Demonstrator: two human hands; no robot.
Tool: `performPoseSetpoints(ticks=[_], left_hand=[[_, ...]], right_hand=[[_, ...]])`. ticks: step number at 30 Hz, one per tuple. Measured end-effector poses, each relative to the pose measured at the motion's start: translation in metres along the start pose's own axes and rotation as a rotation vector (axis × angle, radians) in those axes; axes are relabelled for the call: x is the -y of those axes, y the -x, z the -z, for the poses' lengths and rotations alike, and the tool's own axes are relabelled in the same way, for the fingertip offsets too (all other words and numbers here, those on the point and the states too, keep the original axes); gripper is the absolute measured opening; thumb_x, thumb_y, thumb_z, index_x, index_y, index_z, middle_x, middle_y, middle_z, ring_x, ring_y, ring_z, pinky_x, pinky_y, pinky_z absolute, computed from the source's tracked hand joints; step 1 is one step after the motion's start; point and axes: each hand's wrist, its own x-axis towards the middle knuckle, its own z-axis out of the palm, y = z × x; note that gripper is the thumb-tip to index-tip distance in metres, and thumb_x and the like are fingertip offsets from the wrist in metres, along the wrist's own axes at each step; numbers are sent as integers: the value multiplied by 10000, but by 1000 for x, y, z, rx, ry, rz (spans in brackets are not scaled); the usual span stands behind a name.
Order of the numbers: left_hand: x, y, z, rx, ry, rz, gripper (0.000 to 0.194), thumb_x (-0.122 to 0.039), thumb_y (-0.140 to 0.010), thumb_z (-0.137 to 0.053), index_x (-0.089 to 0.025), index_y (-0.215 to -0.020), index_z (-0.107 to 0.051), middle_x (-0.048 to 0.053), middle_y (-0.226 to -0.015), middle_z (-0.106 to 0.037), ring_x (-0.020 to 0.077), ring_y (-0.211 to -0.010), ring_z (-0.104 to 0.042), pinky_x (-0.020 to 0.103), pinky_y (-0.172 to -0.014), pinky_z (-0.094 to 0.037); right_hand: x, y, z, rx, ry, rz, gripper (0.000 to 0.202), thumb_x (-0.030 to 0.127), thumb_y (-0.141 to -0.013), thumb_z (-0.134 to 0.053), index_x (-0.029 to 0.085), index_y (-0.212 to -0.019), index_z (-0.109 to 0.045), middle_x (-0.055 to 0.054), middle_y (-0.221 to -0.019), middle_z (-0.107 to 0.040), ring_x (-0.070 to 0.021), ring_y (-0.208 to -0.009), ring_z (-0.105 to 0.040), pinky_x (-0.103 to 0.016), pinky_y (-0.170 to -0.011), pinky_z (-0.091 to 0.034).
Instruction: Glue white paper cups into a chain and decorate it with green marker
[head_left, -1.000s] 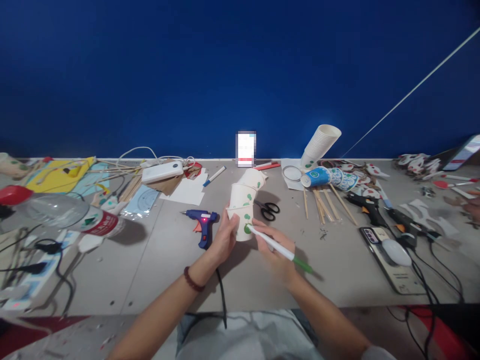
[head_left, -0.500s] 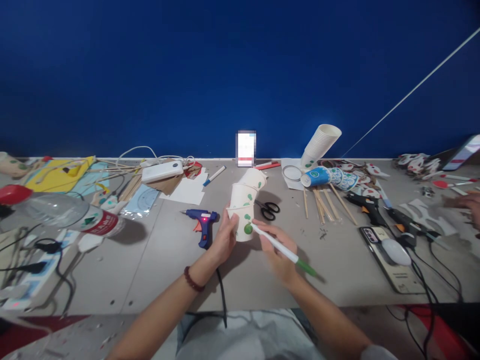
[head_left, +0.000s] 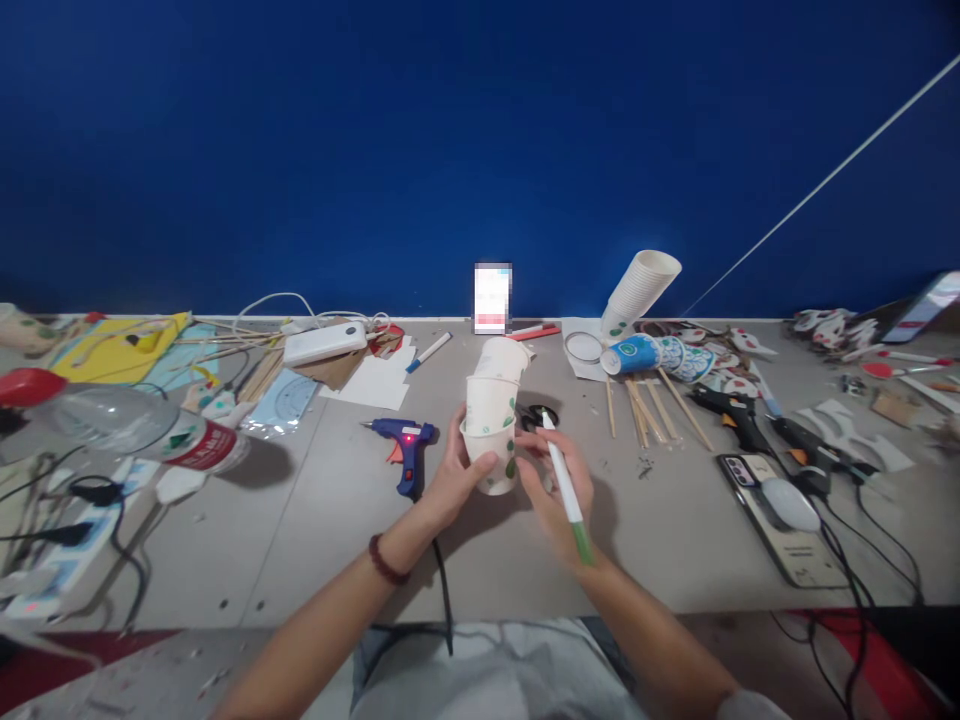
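Note:
White paper cups (head_left: 493, 400) with green leaf prints form a bent, joined row in front of me. My left hand (head_left: 455, 478) is closed around the nearest cup, its thumb on the cup's front. Between the thumb and fingers of my right hand (head_left: 559, 490) is a white marker (head_left: 564, 480) with a green end, its tip pointing up and away from the cups. Some fingertips of that hand are close to the cup's right side; whether they touch it I cannot tell. Black scissors (head_left: 541, 415) lie behind my right hand, partly hidden. A blue glue gun (head_left: 405, 450) lies left of my left hand.
A tilted stack of paper cups (head_left: 643, 290) and a blue cup (head_left: 631, 353) stand at the back right, near wooden sticks (head_left: 643, 410). A phone (head_left: 784, 520) with a white mouse lies right. On the left are a water bottle (head_left: 150, 425) and a power strip (head_left: 90, 550).
The joined cups have turned in my left hand, so the leaf prints now sit at their right edge. My right hand has drawn the marker's tip off the cup and tilted it upright.

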Motion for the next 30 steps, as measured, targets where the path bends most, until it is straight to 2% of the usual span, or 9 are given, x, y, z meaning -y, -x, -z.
performPoseSetpoints(ticks=[4, 7, 10, 13, 18, 23, 27, 30], left_hand=[[-3, 0, -1, 32, -93, -66, 1070, -516, -638, -813, -237, -1481, -217, 174, -1444, -481, 316, -1310, -484, 407, -1065, -411], [-5, 0, -2, 57, -126, -74, 1113, -530, -610, -826, -243, -1478, -192, 182, -1438, -478, 321, -1302, -491, 417, -1061, -414], [-3, 0, -1, 64, -151, -84, 1163, -535, -578, -841, -238, -1476, -166, 194, -1421, -480, 333, -1298, -490, 437, -1062, -410], [2, 0, 1, 50, -190, -87, 1170, -516, -575, -848, -242, -1474, -150, 203, -1461, -417, 343, -1341, -437, 461, -1095, -369], [7, 0, 5, 53, -226, -110, 1145, -487, -588, -849, -252, -1477, -167, 198, -1490, -363, 343, -1366, -397, 475, -1120, -326], [10, -3, 7, 44, -283, -185, 1096, -471, -610, -836, -280, -1473, -190, 171, -1494, -360, 325, -1345, -423, 460, -1112, -339], [6, -2, 5, 43, -367, -228, 1031, -424, -658, -812, -291, -1461, -180, 163, -1492, -349, 305, -1344, -425, 454, -1109, -344], [0, 1, 1, -2, -462, -254, 968, -375, -700, -785, -282, -1455, -187, 161, -1474, -355, 291, -1341, -426, 446, -1101, -352]], right_hand=[[2, -4, -1, -24, 68, 27, 377, 245, -819, -693, 247, -1177, -575, -49, -1008, -710, -221, -975, -685, -465, -979, -517], [5, -6, -2, -19, 66, 13, 416, 247, -799, -713, 236, -1185, -559, -49, -994, -699, -213, -949, -677, -427, -921, -542], [7, -7, -4, -30, 30, -22, 344, 244, -825, -679, 224, -1147, -561, -26, -887, -687, -188, -838, -674, -377, -819, -565], [7, -7, -5, -53, 0, -23, 247, 232, -856, -629, 213, -1095, -569, -1, -786, -665, -164, -743, -653, -361, -781, -560], [7, -10, -1, -109, 13, -8, 205, 228, -849, -628, 207, -1051, -601, -7, -770, -662, -164, -738, -664, -332, -741, -562], [22, -25, 11, -268, -2, 25, 166, 289, -840, -660, 227, -978, -590, -3, -795, -654, -173, -733, -669, -323, -691, -565], [38, -41, 27, -402, -20, 116, 183, 242, -814, -696, 237, -956, -581, 16, -792, -635, -163, -705, -653, -318, -674, -536], [46, -51, 42, -508, -63, 184, 243, 194, -776, -715, 237, -963, -566, 38, -777, -624, -156, -680, -641, -341, -705, -530]])
